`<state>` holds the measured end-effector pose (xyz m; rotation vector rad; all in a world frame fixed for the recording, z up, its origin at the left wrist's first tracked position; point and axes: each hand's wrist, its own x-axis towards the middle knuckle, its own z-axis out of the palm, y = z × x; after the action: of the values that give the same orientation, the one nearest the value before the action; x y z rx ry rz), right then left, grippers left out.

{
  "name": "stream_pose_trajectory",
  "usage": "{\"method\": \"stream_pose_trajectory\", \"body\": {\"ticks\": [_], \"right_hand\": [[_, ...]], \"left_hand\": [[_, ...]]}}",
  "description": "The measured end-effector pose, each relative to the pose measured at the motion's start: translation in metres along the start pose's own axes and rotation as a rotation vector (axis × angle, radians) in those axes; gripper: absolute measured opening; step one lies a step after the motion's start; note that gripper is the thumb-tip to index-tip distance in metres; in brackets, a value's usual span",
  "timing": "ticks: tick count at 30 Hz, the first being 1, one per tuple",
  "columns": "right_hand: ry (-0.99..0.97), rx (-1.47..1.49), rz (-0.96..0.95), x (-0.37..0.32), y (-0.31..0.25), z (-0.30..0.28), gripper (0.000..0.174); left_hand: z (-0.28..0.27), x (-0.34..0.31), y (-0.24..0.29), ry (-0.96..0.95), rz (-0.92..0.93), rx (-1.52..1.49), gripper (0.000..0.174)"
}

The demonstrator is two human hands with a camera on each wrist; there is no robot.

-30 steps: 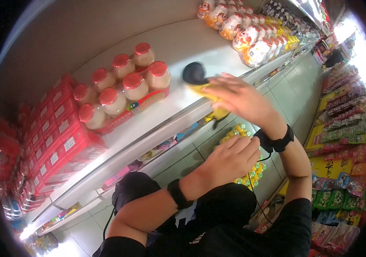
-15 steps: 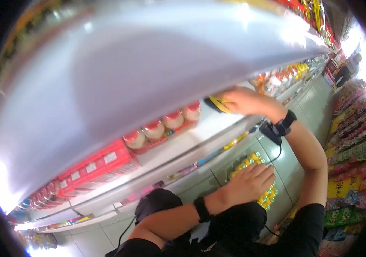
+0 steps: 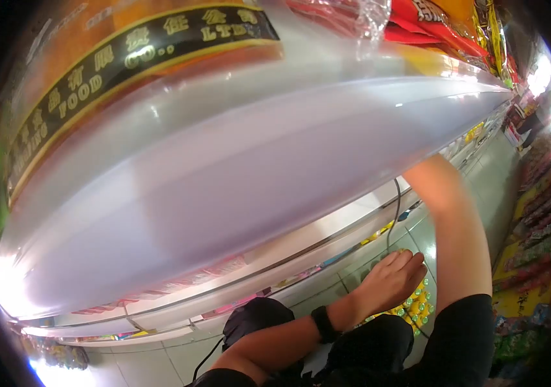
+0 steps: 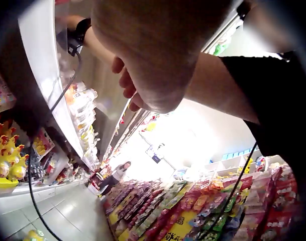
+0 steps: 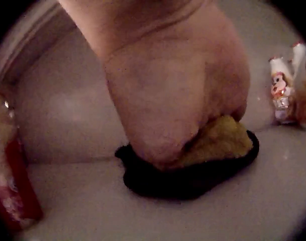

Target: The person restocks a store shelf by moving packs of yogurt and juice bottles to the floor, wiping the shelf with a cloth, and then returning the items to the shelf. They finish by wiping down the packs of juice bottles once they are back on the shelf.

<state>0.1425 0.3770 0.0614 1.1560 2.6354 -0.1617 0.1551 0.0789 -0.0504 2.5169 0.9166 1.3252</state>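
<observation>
At the left end of the white shelf (image 3: 301,237), red cartons (image 3: 191,278) stand partly hidden under an upper board (image 3: 224,174). In the right wrist view, a bottle pack (image 5: 15,181) in red wrapping stands on the shelf, left of a yellow and black cloth (image 5: 193,175). The cloth lies on the shelf, bunched in the grasp of the right hand (image 5: 178,85); the head view hides that hand beneath the upper board. Small bottles (image 5: 282,90) with a cartoon figure stand on the shelf to the cloth's right. In front of the shelf, the left hand (image 3: 391,280) hangs relaxed, its fingers loosely bent round nothing. Beside it, green-capped yellow bottles (image 3: 420,306) sit on the floor before the shelf. Rows of snack packets (image 3: 533,258) stand across the aisle from the shelf, at far right.
</observation>
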Motion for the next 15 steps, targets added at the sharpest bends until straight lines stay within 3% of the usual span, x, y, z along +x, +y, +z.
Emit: {"method": "stream_pose_trajectory", "body": {"ticks": [2,4,7,10,12,13,15], "right_hand": [[-0.122,-0.062,-0.051,-0.020,-0.002,0.001,0.050],[-0.281,-0.136,-0.121,-0.048,-0.015,0.009,0.051],[-0.424,-0.190,-0.199,-0.089,-0.020,0.012,0.053],[-0.191,0.203,-0.028,-0.164,-0.040,0.010,0.082],[-0.218,0.056,-0.026,-0.165,-0.043,0.026,0.090],[-0.100,0.019,-0.048,-0.163,-0.042,0.036,0.087],[-0.090,0.039,-0.132,-0.112,-0.001,0.068,0.087]], "left_hand": [[-0.003,-0.002,0.002,0.030,0.068,0.044,0.021],[-0.003,-0.004,0.004,-0.067,0.105,0.117,0.024],[-0.001,-0.006,0.006,-0.002,0.104,0.099,0.023],[-0.006,-0.007,0.009,-0.018,0.082,0.045,0.020],[-0.011,-0.006,0.014,-0.011,0.071,0.009,0.018],[-0.013,-0.007,0.018,0.021,0.087,0.006,0.017],[-0.009,-0.007,0.020,0.063,0.109,0.008,0.015]]}}
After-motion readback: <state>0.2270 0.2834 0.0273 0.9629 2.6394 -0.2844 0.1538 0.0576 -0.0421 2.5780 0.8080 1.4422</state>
